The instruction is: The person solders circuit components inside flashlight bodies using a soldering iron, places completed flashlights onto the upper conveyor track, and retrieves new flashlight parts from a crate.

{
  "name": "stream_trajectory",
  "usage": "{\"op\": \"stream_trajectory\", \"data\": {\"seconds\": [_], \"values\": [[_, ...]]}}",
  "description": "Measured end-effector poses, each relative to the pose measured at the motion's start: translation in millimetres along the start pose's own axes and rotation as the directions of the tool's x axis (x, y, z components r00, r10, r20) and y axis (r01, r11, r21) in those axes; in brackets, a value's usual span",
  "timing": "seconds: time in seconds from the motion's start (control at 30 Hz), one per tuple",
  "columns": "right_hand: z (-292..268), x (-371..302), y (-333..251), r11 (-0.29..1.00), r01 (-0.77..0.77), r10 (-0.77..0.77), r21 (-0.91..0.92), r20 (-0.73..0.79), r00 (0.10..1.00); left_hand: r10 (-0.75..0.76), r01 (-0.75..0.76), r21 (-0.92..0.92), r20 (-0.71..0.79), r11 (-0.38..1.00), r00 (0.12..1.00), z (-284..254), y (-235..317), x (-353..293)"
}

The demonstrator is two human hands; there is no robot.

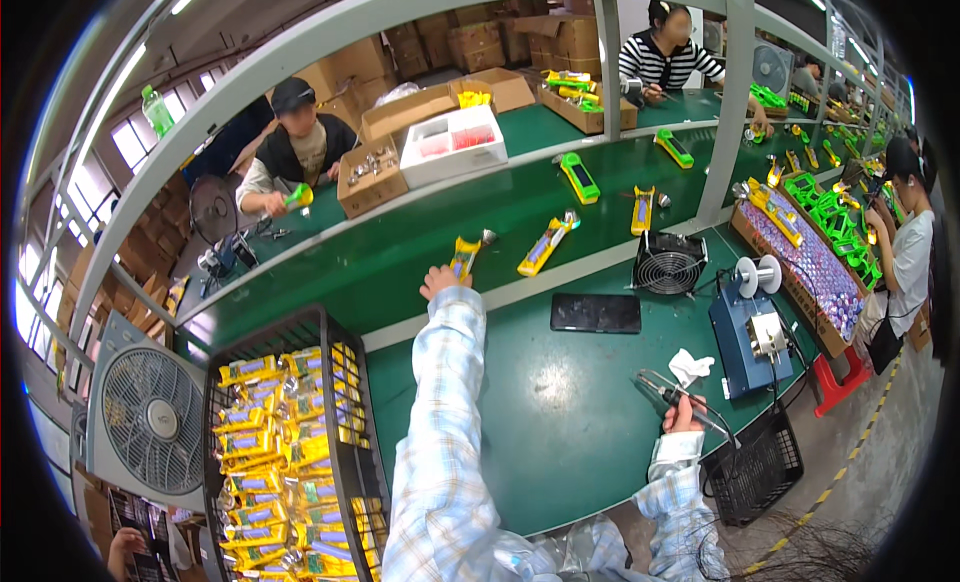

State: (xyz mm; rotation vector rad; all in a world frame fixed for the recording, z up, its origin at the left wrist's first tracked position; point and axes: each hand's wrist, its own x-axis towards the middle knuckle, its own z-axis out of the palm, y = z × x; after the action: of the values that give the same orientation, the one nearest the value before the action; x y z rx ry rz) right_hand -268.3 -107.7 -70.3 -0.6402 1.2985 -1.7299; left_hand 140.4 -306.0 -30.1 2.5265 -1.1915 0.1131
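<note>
My left hand [443,280] reaches over the green conveyor belt. Its fingers are closed on the near end of a yellow housing [466,252], which has a silvery round part at its far end. My right hand [684,415] is low over the green worktable [540,452], closed around a soldering iron [660,386] whose tip points up and left. A crumpled white tissue [690,368] lies just beyond the iron. Further along the belt are another yellow housing [546,248], one more yellow housing [642,212] and a green-and-yellow unit [579,178].
A black crate [340,402] of yellow housings stands left, beside a fan [160,419]. On the table are a phone [595,313], a small black fan [669,266] and a blue machine [740,342] with a white spool. A black basket [757,470] sits right. Co-workers sit across the belt.
</note>
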Motion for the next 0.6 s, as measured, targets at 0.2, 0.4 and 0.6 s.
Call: {"op": "stream_trajectory", "data": {"seconds": [0.2, 0.4, 0.6], "values": [[-4.9, 2.9, 5.7, 0.995, -0.031, 0.032, -0.094, 0.01, 0.999, 0.012, -0.039, -0.256, -0.107, 0.966, 0.994, -64.0, 8.6, -9.4], [-15.2, 25.5, 30.3, 0.997, 0.047, -0.045, -0.058, 0.037, 0.998, 0.439, -0.456, -0.692, -0.219, 0.56, 0.871, -263.7, -17.2, -66.9], [-28.5, 48.9, 42.0, 0.996, -0.059, 0.06, -0.073, 0.013, 0.998, 0.771, -0.746, -0.319, -0.065, 0.585, 0.633, -408.2, -163.6, -209.7]]}}
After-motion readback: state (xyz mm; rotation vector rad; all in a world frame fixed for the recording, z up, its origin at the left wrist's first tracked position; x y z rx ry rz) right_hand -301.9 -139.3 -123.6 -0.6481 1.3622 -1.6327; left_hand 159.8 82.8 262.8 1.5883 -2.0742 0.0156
